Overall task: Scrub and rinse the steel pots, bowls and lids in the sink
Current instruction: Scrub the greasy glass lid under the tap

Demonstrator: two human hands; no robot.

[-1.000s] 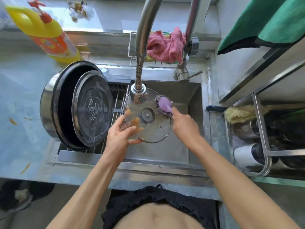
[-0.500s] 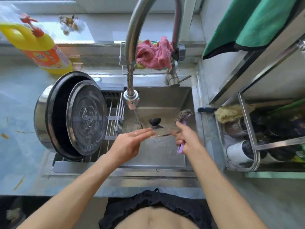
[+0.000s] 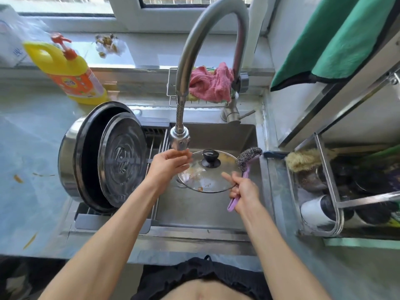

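Sink holds glass lid, left hand gripping it, right hand gripping scrubber.

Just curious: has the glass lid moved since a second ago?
Yes. The glass lid has turned from upright and underside-facing to flat, knob up, beneath the faucet head.
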